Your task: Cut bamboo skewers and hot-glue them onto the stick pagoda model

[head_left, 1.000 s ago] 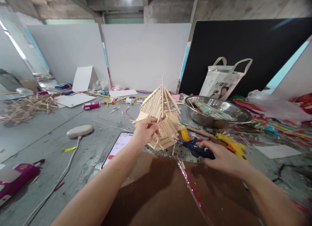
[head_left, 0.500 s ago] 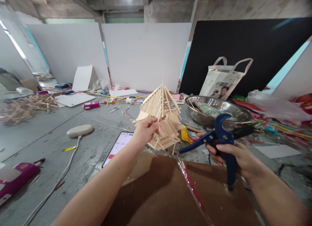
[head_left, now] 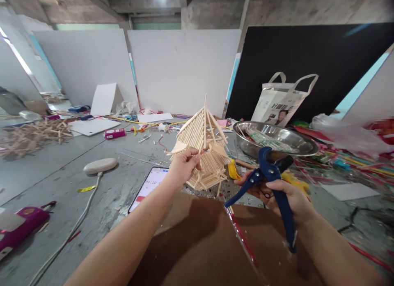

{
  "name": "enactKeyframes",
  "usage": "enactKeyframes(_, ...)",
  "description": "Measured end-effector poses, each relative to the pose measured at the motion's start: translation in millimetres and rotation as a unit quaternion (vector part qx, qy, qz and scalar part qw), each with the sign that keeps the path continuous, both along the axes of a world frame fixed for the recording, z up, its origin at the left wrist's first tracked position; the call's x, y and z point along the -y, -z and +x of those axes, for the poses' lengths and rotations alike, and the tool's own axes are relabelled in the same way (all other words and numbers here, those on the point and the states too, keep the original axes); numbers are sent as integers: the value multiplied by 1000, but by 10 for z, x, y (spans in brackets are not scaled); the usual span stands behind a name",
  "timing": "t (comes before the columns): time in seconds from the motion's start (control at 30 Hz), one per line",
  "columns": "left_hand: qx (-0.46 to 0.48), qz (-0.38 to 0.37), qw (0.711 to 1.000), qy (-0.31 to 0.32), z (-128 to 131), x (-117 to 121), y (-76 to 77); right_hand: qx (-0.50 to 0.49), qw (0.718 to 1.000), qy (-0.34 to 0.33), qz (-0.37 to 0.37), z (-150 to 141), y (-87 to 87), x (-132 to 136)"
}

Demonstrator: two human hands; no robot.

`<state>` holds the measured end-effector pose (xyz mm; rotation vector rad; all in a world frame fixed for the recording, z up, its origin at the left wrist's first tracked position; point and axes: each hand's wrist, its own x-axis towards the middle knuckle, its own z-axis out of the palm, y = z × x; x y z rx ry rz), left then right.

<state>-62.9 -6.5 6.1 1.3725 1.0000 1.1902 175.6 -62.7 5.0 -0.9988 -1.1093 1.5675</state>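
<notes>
In front of me stands a model house (head_left: 192, 130) of pale wooden sticks with a steep pointed roof. My left hand (head_left: 180, 169) is at its front, thumb and fingers pinched on a thin wooden stick at the roof's lower edge. To the right, my right hand (head_left: 291, 197) is closed around a blue pipe cutter (head_left: 283, 214), held up off the floor with its handles spread apart and its curved jaw pointing up. A brown board (head_left: 197, 245) lies below both hands, with a red stick in clear wrap (head_left: 244, 238) across it.
A phone (head_left: 149, 183) showing a timer lies left of the model. Behind my right hand is a steel basin (head_left: 277, 154) holding wrapped sticks. Further left are a white corded device (head_left: 101, 166), a magenta tool (head_left: 23, 226) and a stick pile (head_left: 37, 134). A white bag (head_left: 271, 103) stands behind.
My right hand has lifted the blue pipe cutter from low beside the model and turned it jaw-up, its handles now spread; it has since dipped slightly. My left hand stays in place.
</notes>
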Motion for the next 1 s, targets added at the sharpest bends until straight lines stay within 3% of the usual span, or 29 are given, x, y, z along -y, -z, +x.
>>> enactKeyframes(0.17, -14, 20, 1000, -1, -8, -4, -1, 81, 997, -13, -12, -61, -16, 71)
enactKeyframes(0.3, -30, 32, 999, -8, -13, 1, -5, 125, 991, 21, -38, -112, 5, 74)
enactKeyframes(1.0, -61, 69, 995, -21, -22, -11, 33, 139, 987, 56, -59, -104, 56, 37)
